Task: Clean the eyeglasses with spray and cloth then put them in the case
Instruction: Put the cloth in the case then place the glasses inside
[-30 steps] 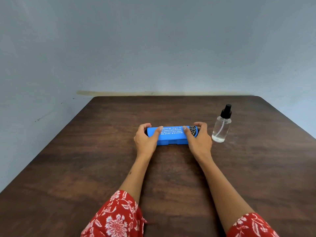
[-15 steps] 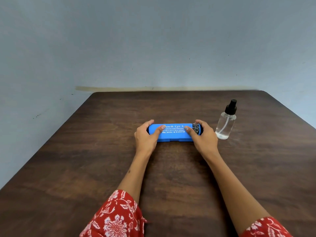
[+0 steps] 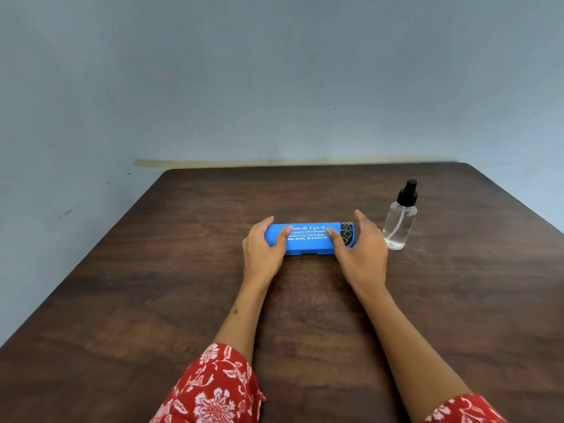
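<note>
Dark wooden table (image 3: 152, 300) against grey wall; closed blue case (image 3: 308, 238) mid-table, gripped at its ends by left hand (image 3: 262, 253) and right hand (image 3: 361, 254); spray bottle (image 3: 400, 218) untouched toward right edge; eyeglasses and cloth unseen; cleaning judged not begun.

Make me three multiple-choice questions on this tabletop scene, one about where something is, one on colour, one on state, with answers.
1. Where does the clear plastic spray bottle with black pump stand on the dark wooden table?
A. right of the case
B. left of the case
C. on the case

2. What colour is the long plastic eyeglass case?
A. red
B. blue
C. green

3. What state is the case in?
A. wide open
B. closed
C. upright on end

Answers: 1 A, it stands beyond the right hand. 2 B, bright blue with white print. 3 B, lid down, left hand in a grip on its end.
</note>
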`<state>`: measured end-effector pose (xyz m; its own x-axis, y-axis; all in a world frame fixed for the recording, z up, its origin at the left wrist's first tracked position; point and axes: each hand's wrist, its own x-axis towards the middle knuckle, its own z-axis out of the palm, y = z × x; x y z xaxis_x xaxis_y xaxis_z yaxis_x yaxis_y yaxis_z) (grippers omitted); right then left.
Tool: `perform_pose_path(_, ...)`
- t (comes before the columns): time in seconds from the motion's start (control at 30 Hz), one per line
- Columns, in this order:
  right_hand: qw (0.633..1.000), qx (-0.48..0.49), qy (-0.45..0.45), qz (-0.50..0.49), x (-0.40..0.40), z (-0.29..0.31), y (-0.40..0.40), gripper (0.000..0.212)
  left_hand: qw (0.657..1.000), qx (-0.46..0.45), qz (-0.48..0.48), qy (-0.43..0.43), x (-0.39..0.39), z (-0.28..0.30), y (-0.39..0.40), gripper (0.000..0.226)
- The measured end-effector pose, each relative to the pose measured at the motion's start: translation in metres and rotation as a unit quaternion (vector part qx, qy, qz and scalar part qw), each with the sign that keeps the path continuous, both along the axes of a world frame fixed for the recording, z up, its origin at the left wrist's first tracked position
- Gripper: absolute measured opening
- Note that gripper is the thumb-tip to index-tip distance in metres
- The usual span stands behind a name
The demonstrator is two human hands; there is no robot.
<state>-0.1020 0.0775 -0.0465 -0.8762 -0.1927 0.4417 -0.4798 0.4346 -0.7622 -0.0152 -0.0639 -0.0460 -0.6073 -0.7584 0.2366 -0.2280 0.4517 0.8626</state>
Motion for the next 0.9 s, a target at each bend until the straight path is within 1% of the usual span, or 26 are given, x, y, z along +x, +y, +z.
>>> perform_pose_path(0.03,0.997,-0.027,0.071,-0.023,0.004,0.003,0.002,0.052,1.000,-0.003,-0.004,0.002,0.000,0.000,0.000,0.048)
perform_pose_path(0.07,0.986,-0.053,0.149,-0.058,0.007,0.005,0.003,0.043,1.000,-0.005,-0.008,0.005,0.001,0.000,0.000,0.048)
perform_pose_path(0.1,0.969,-0.076,0.211,-0.099,0.009,0.008,0.005,0.040,1.000,-0.007,-0.012,0.007,0.001,0.000,0.000,0.047)
perform_pose_path(0.13,0.955,-0.098,0.244,-0.135,0.009,0.010,0.007,0.042,1.000,-0.009,-0.012,0.009,0.001,0.000,-0.001,0.047)
perform_pose_path(0.17,0.947,-0.120,0.246,-0.169,0.008,0.011,0.009,0.049,1.000,-0.010,-0.011,0.012,0.001,0.000,-0.001,0.048)
perform_pose_path(0.2,0.944,-0.142,0.223,-0.199,0.005,0.012,0.013,0.058,1.000,-0.011,-0.010,0.015,0.000,0.000,-0.001,0.049)
perform_pose_path(0.27,0.950,-0.167,0.136,-0.228,-0.006,0.012,0.023,0.078,1.000,-0.007,-0.006,0.018,0.001,0.000,0.001,0.053)
perform_pose_path(0.33,0.968,-0.161,0.019,-0.191,-0.020,0.010,0.033,0.095,1.000,0.004,-0.001,0.019,0.000,0.001,0.001,0.056)
perform_pose_path(0.37,0.972,-0.164,-0.044,-0.162,-0.025,0.010,0.036,0.100,1.000,0.010,0.002,0.020,0.000,0.001,0.001,0.057)
perform_pose_path(0.4,0.973,-0.159,-0.092,-0.140,-0.030,0.009,0.038,0.100,1.000,0.013,0.005,0.024,0.000,0.001,0.000,0.056)
perform_pose_path(0.43,0.975,-0.138,-0.117,-0.132,-0.032,0.007,0.038,0.094,1.000,0.015,0.008,0.026,-0.001,0.001,0.000,0.055)
perform_pose_path(0.53,0.980,-0.069,-0.124,-0.137,-0.034,0.003,0.036,0.066,0.999,0.021,0.018,0.041,-0.001,0.001,0.000,0.050)
perform_pose_path(0.6,0.980,-0.059,-0.122,-0.146,-0.032,0.003,0.036,0.056,0.998,0.026,0.025,0.050,-0.001,0.001,0.000,0.048)
perform_pose_path(0.7,0.982,-0.042,-0.119,-0.144,-0.028,0.005,0.035,0.055,0.998,0.023,0.030,0.060,-0.002,0.000,0.000,0.046)
perform_pose_path(0.9,0.988,-0.018,-0.112,-0.107,-0.023,0.005,0.033,0.061,0.997,0.001,0.033,0.063,-0.003,-0.002,0.001,0.042)
